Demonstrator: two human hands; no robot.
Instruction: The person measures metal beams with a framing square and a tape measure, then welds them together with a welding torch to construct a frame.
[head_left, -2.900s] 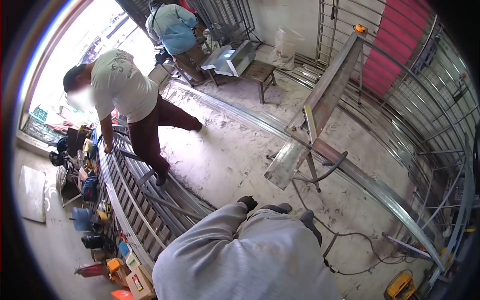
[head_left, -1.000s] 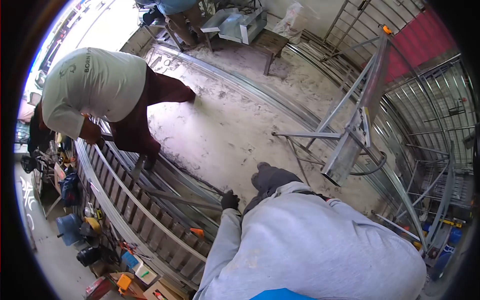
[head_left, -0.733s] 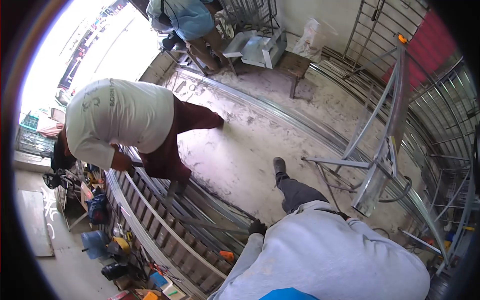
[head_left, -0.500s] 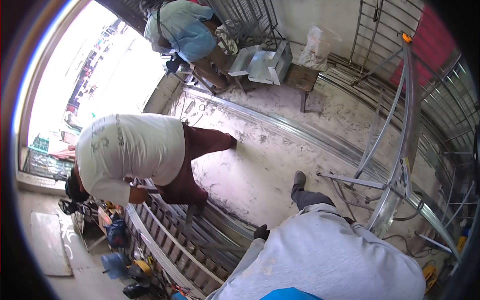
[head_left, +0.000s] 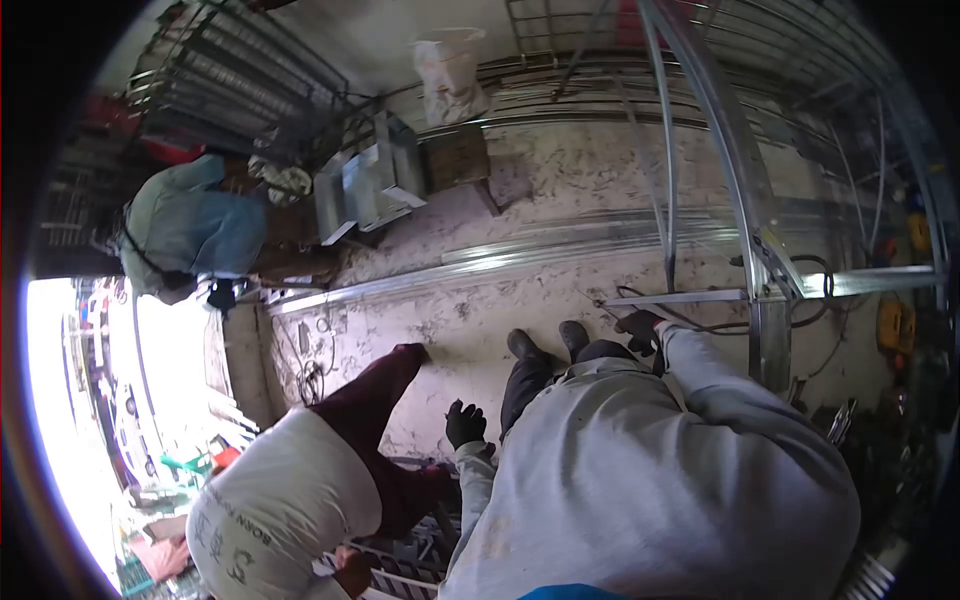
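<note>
My left hand (head_left: 465,425), in a dark glove, is held low beside the grey shirt with its fingers spread and nothing in them. On the other side, my right hand (head_left: 640,328), also gloved, has its fingers curled round something dark that I cannot make out; a thin rod seems to stick out to its left. Just above this hand lies a flat metal bar (head_left: 680,297), joined to an upright metal frame (head_left: 735,170). A dark cable (head_left: 800,322) loops behind the frame.
A co-worker in a white shirt (head_left: 290,500) bends at lower left, close to my left hand. Another person in a blue shirt (head_left: 200,225) is at upper left. Long metal profiles (head_left: 490,262) lie across the floor. Sheet-metal pieces (head_left: 375,185) and a white sack (head_left: 450,75) stand beyond.
The view has turned, and the metal frame now appears further left. My left hand has opened out with fingers spread. My right hand, mostly hidden before, now shows. Both feet are visible.
</note>
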